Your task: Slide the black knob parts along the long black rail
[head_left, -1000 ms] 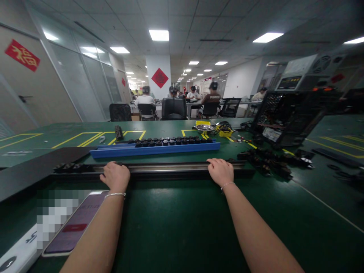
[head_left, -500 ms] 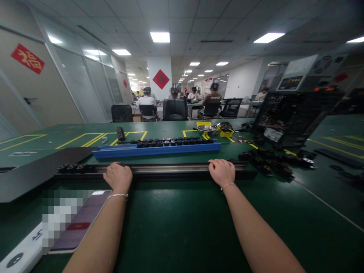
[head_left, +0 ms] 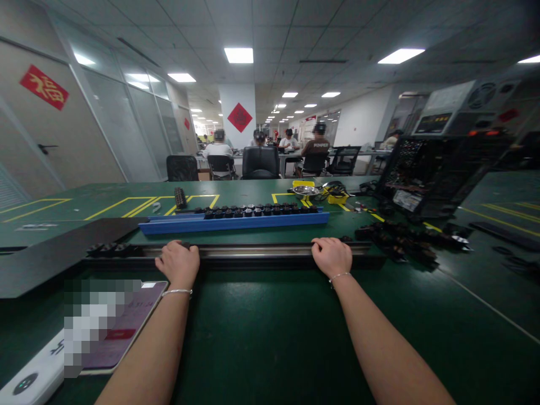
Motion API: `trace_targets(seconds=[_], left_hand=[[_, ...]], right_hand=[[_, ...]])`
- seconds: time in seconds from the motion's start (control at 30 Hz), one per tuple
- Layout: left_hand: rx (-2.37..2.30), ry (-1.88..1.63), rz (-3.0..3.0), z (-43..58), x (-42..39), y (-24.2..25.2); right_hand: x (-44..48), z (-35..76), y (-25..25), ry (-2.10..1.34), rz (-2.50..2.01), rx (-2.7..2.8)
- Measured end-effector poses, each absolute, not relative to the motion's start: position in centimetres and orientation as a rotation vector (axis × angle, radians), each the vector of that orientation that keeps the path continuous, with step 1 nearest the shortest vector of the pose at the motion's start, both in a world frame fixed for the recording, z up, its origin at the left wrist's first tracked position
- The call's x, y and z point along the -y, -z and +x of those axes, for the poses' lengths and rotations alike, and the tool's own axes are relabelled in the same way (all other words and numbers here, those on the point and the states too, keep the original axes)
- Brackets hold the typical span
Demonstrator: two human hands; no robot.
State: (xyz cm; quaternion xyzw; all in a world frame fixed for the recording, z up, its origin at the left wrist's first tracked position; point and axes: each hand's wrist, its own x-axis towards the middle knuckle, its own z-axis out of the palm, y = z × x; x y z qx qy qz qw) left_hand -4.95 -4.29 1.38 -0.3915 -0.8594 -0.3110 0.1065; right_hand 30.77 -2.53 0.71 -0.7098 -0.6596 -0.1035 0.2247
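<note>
A long dark rail [head_left: 255,253] with a shiny metal strip along it lies crosswise on the green table in front of me. My left hand [head_left: 180,262] is closed over its left part, fingers curled over the far edge. Toward the rail's other end, my right hand [head_left: 333,256] grips it the same way. Several small black parts [head_left: 108,249] sit at the rail's left end. Just beyond it stands a blue channel [head_left: 234,223], with a row of black parts [head_left: 261,211] along its top.
A phone-like device with a purple screen [head_left: 130,318] lies beside my left forearm, near a white device [head_left: 31,382]. Dark board [head_left: 63,253] at left. Black parts [head_left: 400,242] pile up at right, before an open computer case [head_left: 434,174]. Seated people [head_left: 319,146] work beyond the table.
Both hands keep their hold on the rail. The whole view has shifted very slightly; the rail and the things around it keep their places.
</note>
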Motion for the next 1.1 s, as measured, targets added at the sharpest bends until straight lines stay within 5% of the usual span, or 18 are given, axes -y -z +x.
trace_targets(seconds=[1.1], left_hand=[[2.42,0.919,-1.287,-4.2,3.92,-0.84]], right_hand=[[2.01,31.09,-0.08,0.298,-1.89,1.783]])
